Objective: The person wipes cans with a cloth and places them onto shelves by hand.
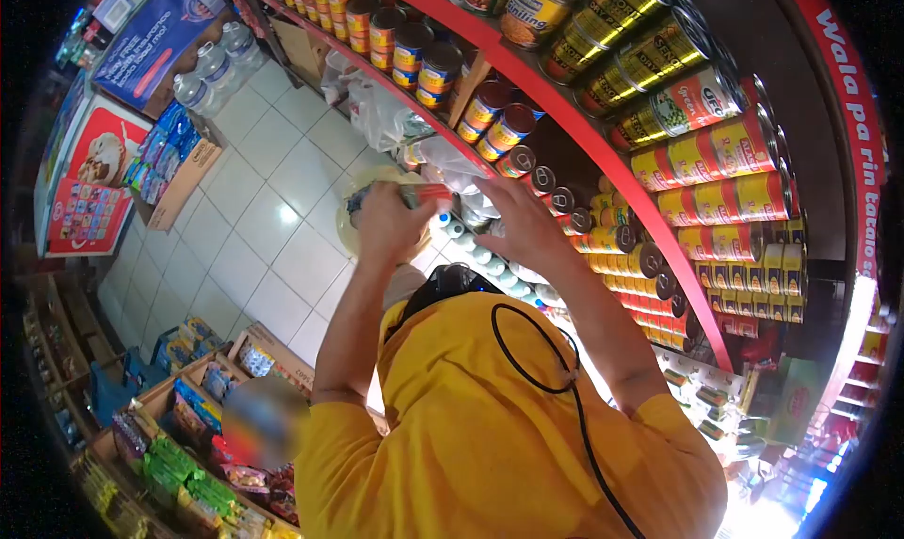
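a small grocery shop: around the red-edged shelf (574,148) packed with rows of tins (711,153), a box of packets (179,176) and large water bottles (212,68) stand across the tiled floor (268,200), opposite the shelf.

White tiled floor (292,181), red-edged shelves (603,134) of cans, bright light (753,511) lower right.

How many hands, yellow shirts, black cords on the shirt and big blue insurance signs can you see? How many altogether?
Hands (left hand, right hand): 2
Yellow shirt: 1
Black cord: 1
Blue insurance sign: 1
Total: 5
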A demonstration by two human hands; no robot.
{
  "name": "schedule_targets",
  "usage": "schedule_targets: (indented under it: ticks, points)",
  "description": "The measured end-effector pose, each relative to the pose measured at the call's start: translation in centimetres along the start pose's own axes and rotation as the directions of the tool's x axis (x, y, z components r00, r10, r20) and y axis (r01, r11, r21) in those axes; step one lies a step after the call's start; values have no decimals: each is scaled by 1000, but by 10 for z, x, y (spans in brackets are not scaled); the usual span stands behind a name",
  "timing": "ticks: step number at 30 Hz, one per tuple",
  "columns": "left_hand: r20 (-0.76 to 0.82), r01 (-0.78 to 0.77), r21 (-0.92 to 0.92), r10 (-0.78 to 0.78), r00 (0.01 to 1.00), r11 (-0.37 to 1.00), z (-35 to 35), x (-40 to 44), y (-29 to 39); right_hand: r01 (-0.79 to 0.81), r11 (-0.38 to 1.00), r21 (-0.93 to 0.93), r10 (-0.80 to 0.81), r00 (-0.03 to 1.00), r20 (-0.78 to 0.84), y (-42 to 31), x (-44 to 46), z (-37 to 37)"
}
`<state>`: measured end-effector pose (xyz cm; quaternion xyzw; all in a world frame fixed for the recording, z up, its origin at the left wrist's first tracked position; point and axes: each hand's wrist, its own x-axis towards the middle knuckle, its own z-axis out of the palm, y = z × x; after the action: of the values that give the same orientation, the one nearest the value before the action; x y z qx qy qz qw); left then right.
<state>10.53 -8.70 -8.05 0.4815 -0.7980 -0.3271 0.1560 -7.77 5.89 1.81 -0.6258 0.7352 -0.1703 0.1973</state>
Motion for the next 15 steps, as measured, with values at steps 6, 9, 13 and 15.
schedule_targets:
  ticks: [6, 9, 13, 15]
  points:
    - [250, -33, -314, 116, 961, 949, -6, -22, 57, 118, 991, -65, -119, 993, -22, 0, 7, 7]
    - [331, -8, -351, 132, 934, 936, -13, -21, 75, 104, 992, -72, -108, 992, -58, 9, -2, 0]
    - [427, 113, -489, 124, 896, 865, -13, -21, 79, -18, 998, 62, 25, 991, -128, 26, -14, -8]
    - [392, 161, -578, 99, 915, 800, -11, -20, 75, -164, 922, 350, 242, 951, -191, 31, -18, -13]
